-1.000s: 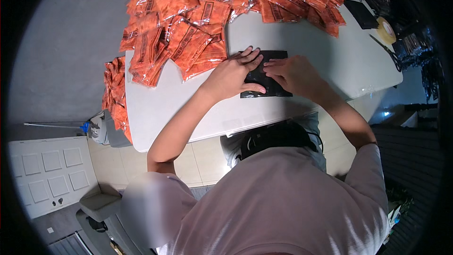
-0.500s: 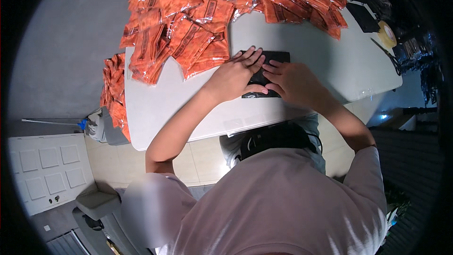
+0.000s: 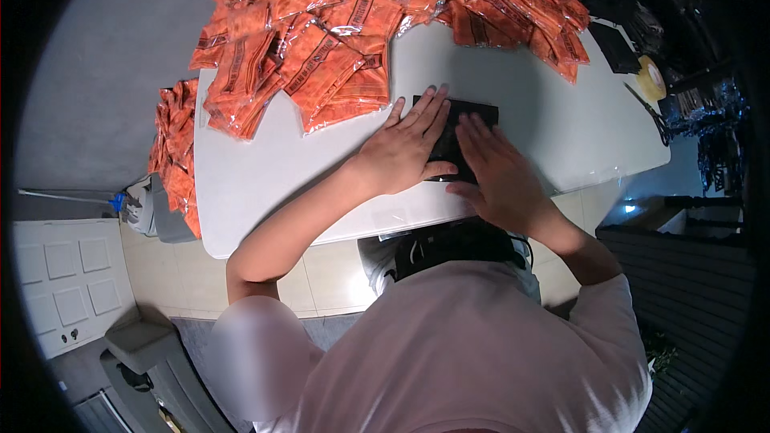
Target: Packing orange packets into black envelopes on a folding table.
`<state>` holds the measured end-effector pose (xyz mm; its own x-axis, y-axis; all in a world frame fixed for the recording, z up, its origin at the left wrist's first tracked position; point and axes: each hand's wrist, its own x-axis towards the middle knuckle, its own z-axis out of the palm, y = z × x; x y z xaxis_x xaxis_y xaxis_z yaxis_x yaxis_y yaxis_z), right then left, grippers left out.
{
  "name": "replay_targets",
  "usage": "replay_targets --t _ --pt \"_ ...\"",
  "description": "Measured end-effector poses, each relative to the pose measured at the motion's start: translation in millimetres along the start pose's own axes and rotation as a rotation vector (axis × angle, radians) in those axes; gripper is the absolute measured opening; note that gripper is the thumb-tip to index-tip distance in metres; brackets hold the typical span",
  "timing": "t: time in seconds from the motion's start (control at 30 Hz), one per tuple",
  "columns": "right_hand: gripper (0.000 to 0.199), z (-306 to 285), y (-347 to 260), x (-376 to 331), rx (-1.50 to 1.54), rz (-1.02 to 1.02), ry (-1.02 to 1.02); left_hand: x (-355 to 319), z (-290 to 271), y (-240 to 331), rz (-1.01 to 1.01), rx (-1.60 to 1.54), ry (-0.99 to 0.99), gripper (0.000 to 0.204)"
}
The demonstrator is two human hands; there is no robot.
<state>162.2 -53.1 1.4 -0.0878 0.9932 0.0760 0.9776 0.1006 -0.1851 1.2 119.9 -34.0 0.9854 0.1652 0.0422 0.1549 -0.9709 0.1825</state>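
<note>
A flat black rectangular packet [image 3: 447,143], with a slight shine like plastic wrap, lies near the front edge of the white table [image 3: 321,192]. Across its left side rests my left hand [image 3: 403,148], palm down with the fingers stretched out and the thumb on the lower part. My right hand [image 3: 504,176] lies flat over its right side, fingers extended toward the far edge. Both hands cover much of the packet, so what is inside cannot be made out. Neither hand grips anything.
Many orange bags in clear plastic [image 3: 329,56] are heaped along the table's far and left sides. More orange packets [image 3: 172,144] hang beyond the left edge. At the right lie a roll of tape [image 3: 650,78], scissors [image 3: 648,108] and black flat packets [image 3: 613,48].
My right hand's fingers have straightened and moved flatter onto the black packet. My left hand has stayed spread on the packet's left side. The whole view has shifted slightly.
</note>
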Motion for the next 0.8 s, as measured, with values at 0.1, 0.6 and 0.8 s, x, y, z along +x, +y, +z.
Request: replay_targets --t 0.1,0.6,0.8 --pt "0.099 0 0 13 -0.04 0.0 0.129 1 0 0 -0.008 -0.047 0.025 0.103" --pt "0.104 48 9 53 0.002 0.116 0.134 -4 24 8 -0.102 -0.005 0.146 0.097" --pt "0.118 36 3 59 0.114 0.187 0.04 -6 18 12 -0.161 -0.115 0.158 0.091"
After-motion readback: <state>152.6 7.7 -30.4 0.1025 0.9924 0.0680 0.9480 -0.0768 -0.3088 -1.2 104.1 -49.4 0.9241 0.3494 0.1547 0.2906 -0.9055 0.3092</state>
